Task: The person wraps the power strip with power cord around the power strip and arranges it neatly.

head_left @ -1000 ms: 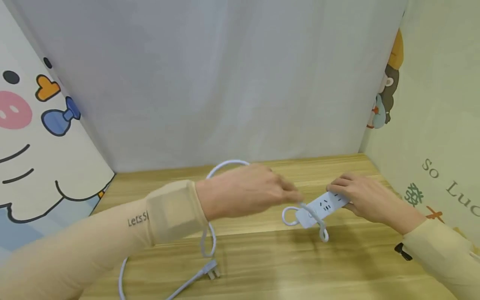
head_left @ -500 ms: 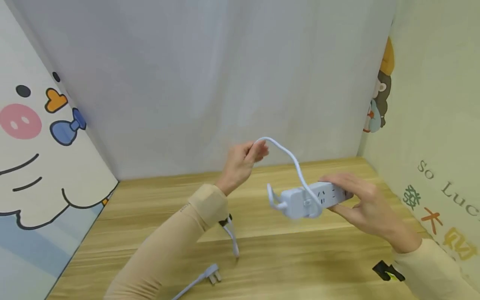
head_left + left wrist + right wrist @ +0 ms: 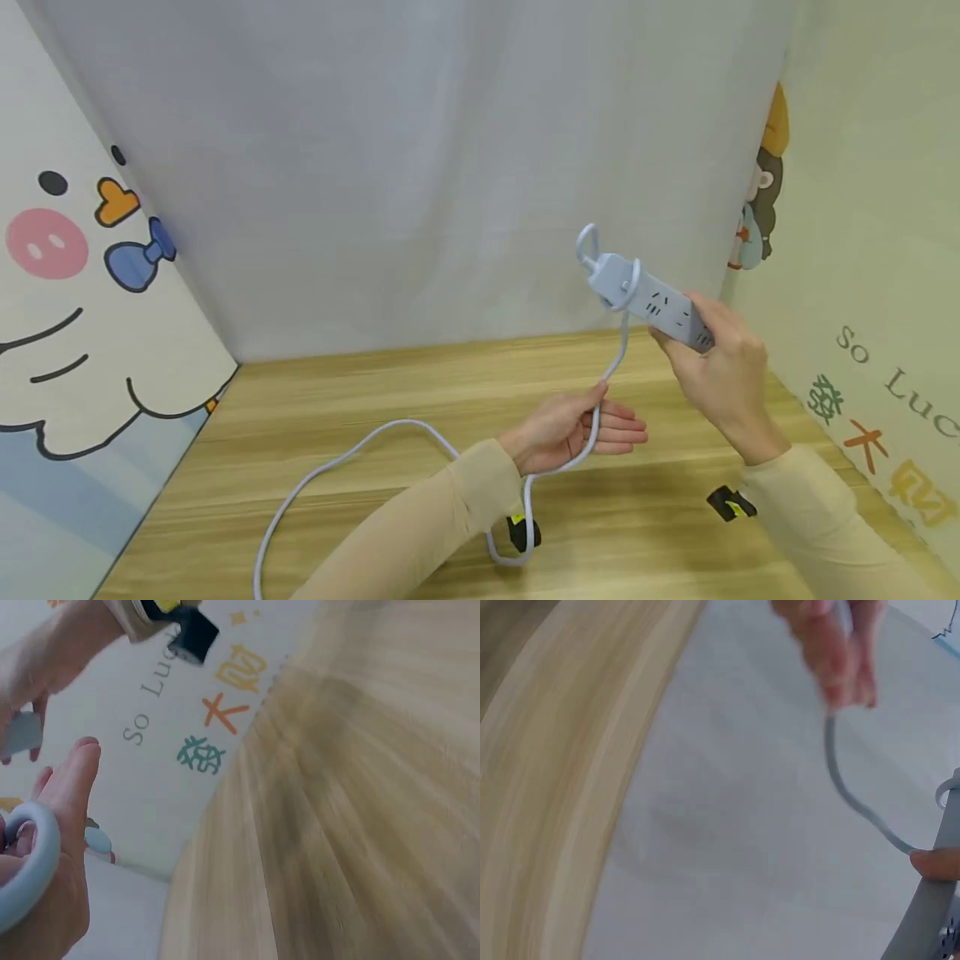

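Observation:
A white power strip (image 3: 662,307) is held up in the air by my right hand (image 3: 723,371), which grips its lower right end. Its white cord (image 3: 330,463) makes one turn around the strip near the upper left end. From there it drops to my left hand (image 3: 553,433), palm upward below the strip. The left thumb holds the cord against the hand while the other fingers stretch out straight. In the left wrist view the cord (image 3: 46,859) loops over the thumb side. The right wrist view shows the cord (image 3: 847,795) running between left hand and strip. The plug is out of view.
Slack cord lies on the wooden table (image 3: 300,400). A grey curtain (image 3: 420,183) hangs behind it. Printed panels stand on the left (image 3: 67,333) and the right (image 3: 885,250). Black wrist devices (image 3: 727,504) sit at the cuffs.
The right hand has lifted the strip and tilted it, outlet end down. The left hand swung up and over with the cord, then down and right below the strip. The cord now encircles the strip.

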